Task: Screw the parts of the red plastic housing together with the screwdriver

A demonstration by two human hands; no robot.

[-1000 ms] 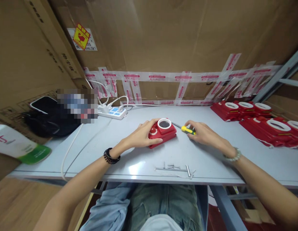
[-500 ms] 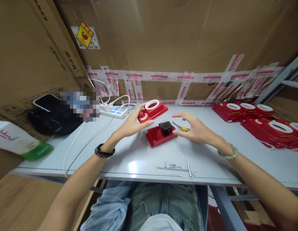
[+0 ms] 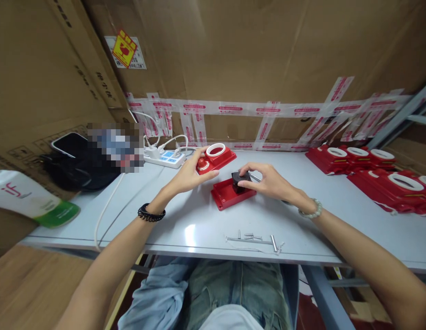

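Observation:
My left hand (image 3: 188,175) lies round the left end of a red cover (image 3: 224,158) with a white ring and a red round knob. Its fingertips reach behind the cover, and the thumb stretches out in front, apart from it. My right hand (image 3: 268,181) pinches a black round-topped part (image 3: 239,180) between thumb and fingers. That part stands in the right side of a shallow red base (image 3: 223,195) on the table. The shaft of a screwdriver (image 3: 256,175) shows behind the right fingers; its handle is hidden.
Several screws (image 3: 252,237) and a T-shaped metal rod (image 3: 254,241) lie near the front edge. Finished-looking red units (image 3: 398,183) stand at the right. A power strip (image 3: 164,158), a phone (image 3: 69,144) and a white-green tube (image 3: 37,201) sit left. Cardboard (image 3: 233,55) walls the back.
My right hand has moved left and closed on the black part. The red cover has come down from a tilt and lies flatter, slightly further left.

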